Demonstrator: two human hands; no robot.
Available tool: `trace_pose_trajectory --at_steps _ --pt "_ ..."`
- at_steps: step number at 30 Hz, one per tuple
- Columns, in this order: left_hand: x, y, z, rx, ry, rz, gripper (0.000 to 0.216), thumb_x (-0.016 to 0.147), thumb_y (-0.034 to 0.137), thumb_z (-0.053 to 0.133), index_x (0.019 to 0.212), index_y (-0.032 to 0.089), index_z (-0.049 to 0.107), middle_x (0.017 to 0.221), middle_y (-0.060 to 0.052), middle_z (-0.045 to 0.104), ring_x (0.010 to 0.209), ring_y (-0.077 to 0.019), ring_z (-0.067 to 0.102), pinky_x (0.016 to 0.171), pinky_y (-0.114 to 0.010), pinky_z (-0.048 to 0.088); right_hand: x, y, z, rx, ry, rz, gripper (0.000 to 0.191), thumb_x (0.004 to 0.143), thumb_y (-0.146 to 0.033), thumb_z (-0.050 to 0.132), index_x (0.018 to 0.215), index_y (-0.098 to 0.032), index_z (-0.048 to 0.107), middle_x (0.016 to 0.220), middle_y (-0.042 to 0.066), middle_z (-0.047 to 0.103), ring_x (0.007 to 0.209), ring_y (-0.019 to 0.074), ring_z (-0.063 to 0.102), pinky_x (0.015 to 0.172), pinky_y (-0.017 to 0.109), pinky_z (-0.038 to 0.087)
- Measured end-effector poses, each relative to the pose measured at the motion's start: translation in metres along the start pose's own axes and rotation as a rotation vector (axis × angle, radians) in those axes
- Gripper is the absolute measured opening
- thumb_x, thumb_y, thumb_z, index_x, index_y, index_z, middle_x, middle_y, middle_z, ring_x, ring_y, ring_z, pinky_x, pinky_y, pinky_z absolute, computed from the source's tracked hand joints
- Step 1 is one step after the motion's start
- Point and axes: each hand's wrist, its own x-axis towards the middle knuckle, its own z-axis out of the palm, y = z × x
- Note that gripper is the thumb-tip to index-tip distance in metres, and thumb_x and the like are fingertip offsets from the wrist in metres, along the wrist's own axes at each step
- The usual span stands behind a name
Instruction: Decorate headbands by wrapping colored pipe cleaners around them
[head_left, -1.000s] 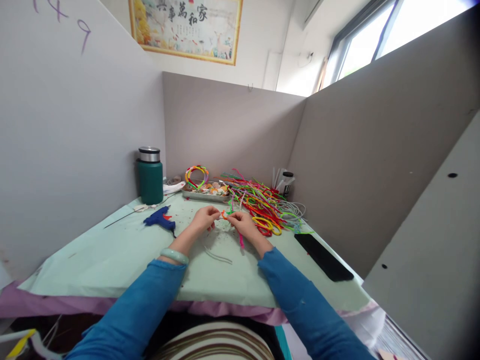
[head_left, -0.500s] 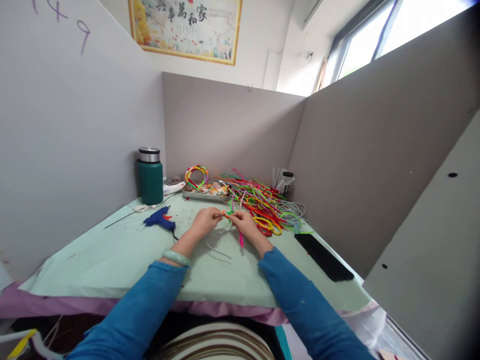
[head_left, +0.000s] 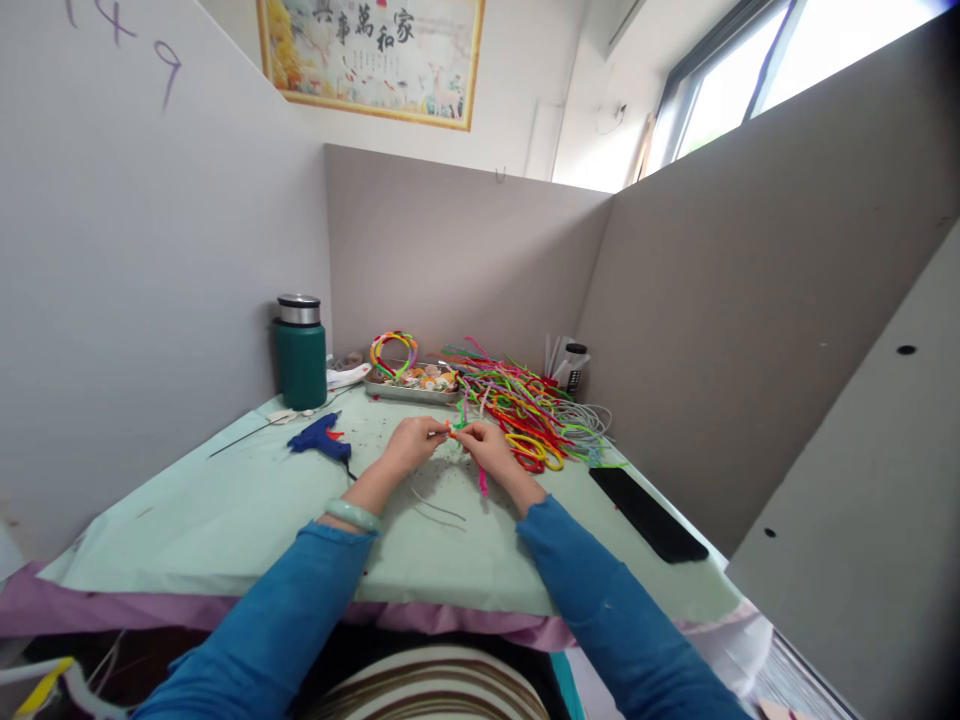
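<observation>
Above the middle of the table, my left hand (head_left: 415,440) pinches a small orange cord piece (head_left: 451,429) from the left. My right hand (head_left: 487,443) pinches the same piece from the right, so the fingertips of both hands nearly meet. Green strands (head_left: 460,412) show just behind the fingers, and a pink strand (head_left: 483,482) hangs below the right hand. How these strands join the orange piece is hidden by the fingers. A thin grey cord (head_left: 437,508) extends over the cloth beneath the hands.
A blue glue gun (head_left: 322,437) lies left of my hands, near a green bottle (head_left: 301,358). Behind are a metal tray (head_left: 412,392) of small pieces, a braided multicoloured ring (head_left: 393,354) and a heap of coloured cords (head_left: 517,400). A black phone-like slab (head_left: 647,513) lies right.
The fingers of both hands have shifted very slightly around the orange piece. The free end of the thin grey cord has moved a little to the right. All else stays put.
</observation>
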Motion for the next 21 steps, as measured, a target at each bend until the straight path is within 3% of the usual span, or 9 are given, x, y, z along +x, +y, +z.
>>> trace_pose_trajectory --at_steps 21 --pt "0.0023 0.0018 0.0011 -0.112 -0.138 -0.176 0.028 0.077 0.032 0.048 0.077 0.013 0.068 0.070 -0.004 0.065 0.066 -0.0146 0.053 0.060 -0.024 0.036 -0.0050 -0.0066 0.0017 0.033 -0.057 -0.037 0.017 0.073 -0.028 0.056 0.067 -0.014 0.062 0.059 -0.001 0.056 0.055 0.0109 0.048 0.053 0.022 0.035"
